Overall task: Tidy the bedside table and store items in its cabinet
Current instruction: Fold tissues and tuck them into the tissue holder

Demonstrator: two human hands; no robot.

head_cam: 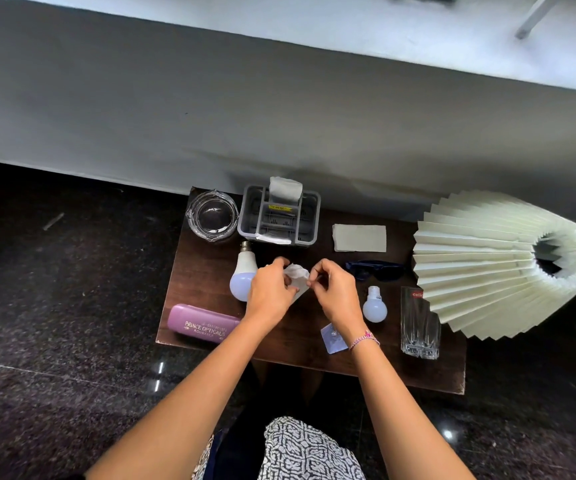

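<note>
Both hands hold a crumpled white tissue above the middle of the dark wooden bedside table. My left hand grips its left side and my right hand pinches its right edge. On the table lie a large white bulb, a small white bulb, a pink spectacle case, dark blue sunglasses, a folded pale cloth and a small clear packet. The cabinet below the tabletop is hidden.
At the back stand a glass ashtray and a grey organiser basket with a tissue roll in it. A tall drinking glass stands at the right, beside a pleated cream lampshade. A grey wall rises behind; dark stone floor surrounds the table.
</note>
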